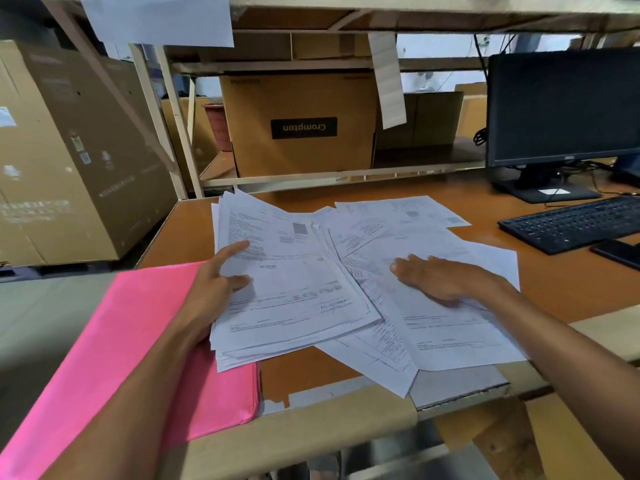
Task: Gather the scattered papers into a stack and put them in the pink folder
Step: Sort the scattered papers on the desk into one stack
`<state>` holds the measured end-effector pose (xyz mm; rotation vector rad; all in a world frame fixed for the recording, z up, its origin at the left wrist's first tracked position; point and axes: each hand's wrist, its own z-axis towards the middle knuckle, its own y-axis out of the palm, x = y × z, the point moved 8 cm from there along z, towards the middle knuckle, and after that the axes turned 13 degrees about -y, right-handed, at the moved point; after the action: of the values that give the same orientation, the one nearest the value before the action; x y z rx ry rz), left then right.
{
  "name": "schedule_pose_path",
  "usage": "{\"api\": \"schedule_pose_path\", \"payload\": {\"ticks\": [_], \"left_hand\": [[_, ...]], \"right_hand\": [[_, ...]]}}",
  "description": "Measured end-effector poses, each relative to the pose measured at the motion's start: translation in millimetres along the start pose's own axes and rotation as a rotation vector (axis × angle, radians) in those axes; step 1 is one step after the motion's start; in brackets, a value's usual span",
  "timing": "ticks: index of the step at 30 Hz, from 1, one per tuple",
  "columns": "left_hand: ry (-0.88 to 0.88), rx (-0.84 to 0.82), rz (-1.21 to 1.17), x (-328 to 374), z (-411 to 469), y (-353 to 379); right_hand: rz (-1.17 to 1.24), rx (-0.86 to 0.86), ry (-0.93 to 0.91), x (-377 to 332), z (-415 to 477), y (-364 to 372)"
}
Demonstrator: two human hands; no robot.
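Storeroom office: shelved cardboard boxes (298, 123), desk monitor (561, 109), keyboard (571, 223).

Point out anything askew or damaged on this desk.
The papers lie fanned at crossed angles. The desk has its orange surface chipped along the front edge. The box on the shelf sits upside down.

Orange desk (554, 282), metal shelving (180, 133) (cardboard boxes (301, 133)), dark monitor (561, 105).

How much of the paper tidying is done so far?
About halfway. Done: a stack is gathered in the left hand. In hand: the right hand lies flat on loose sheets, likely to pull them over. Left: more sheets lie spread on the desk, and the stack must go into the folder.
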<state>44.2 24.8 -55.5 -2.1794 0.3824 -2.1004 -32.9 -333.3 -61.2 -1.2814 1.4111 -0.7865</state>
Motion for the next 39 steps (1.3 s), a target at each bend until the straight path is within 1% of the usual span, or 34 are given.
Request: {"api": "schedule_pose_path", "payload": {"ticks": [2, 4, 5, 7, 8, 9, 10, 11, 12, 16, 19, 21, 24, 27, 29, 30, 31, 33, 34, 35, 36, 37, 38, 39], "left_hand": [[0.001, -0.004, -0.008, 0, 0, 0], [0.007, 0.004, -0.001, 0, 0, -1], [0.014, 0.009, 0.003, 1, 0, -1], [0.042, 0.031, 0.007, 4, -4, -1], [0.06, 0.044, 0.003, 7, -7, -1], [0.078, 0.054, -0.007, 10, -9, -1], [0.097, 0.057, -0.023, 12, -11, -1], [0.113, 0.056, -0.042, 14, -11, -1], [0.123, 0.05, -0.057, 14, -11, 0], [0.116, 0.008, -0.082, 12, -7, 3], [0.081, -0.038, -0.082, 9, -7, 10], [0.057, -0.066, -0.07, 7, -8, 13], [0.036, -0.073, -0.064, 7, -9, 15], [0.028, -0.078, -0.073, 7, -9, 16], [0.025, -0.076, -0.072, 7, -10, 15], [0.022, -0.073, -0.07, 7, -9, 15], [0.019, -0.069, -0.066, 7, -9, 15], [0.013, -0.062, -0.054, 7, -9, 15], [0.01, -0.064, -0.051, 7, -11, 15], [0.007, -0.063, -0.042, 8, -11, 16], [0.003, -0.056, -0.045, 9, -12, 16], [-0.008, -0.05, -0.056, 8, -11, 16], [-0.014, -0.039, -0.057, 7, -11, 15], [-0.011, -0.026, -0.047, 8, -11, 15]], "right_hand": [[0.011, -0.022, 0.016, 3, -20, 2], [-0.004, 0.052, 0.031, 11, -23, -7], [-0.003, 0.161, 0.047, 18, -19, -20], [0.038, 0.458, 0.157, 49, -6, -44], [0.038, 0.53, 0.233, 64, 0, -47], [0.028, 0.503, 0.294, 75, 8, -43], [0.01, 0.422, 0.34, 87, 18, -34], [-0.012, 0.357, 0.364, 95, 26, -28], [-0.017, 0.333, 0.368, 99, 31, -27], [0.063, 0.431, 0.328, 89, 30, -54], [0.008, 0.367, 0.343, 83, 25, -62], [0.014, 0.387, 0.375, 83, 23, -66], [0.128, 0.556, 0.365, 81, 18, -78], [0.0, 0.748, 0.39, 68, -4, -113], [0.022, 0.921, 0.41, 59, -30, -138], [0.044, 1.011, 0.377, 53, -44, -150], [0.075, 1.096, 0.305, 43, -57, -161], [0.158, 1.222, 0.093, 18, -75, -173], [0.23, 1.28, -0.024, 7, -78, -177], [0.356, 1.311, -0.133, -1, -77, -178], [0.572, 1.287, -0.237, -3, -67, -174], [0.86, 1.208, -0.343, -7, -52, -166], [1.124, 1.088, -0.414, -12, -35, -154], [1.278, 0.971, -0.443, -16, -19, -139]]}}
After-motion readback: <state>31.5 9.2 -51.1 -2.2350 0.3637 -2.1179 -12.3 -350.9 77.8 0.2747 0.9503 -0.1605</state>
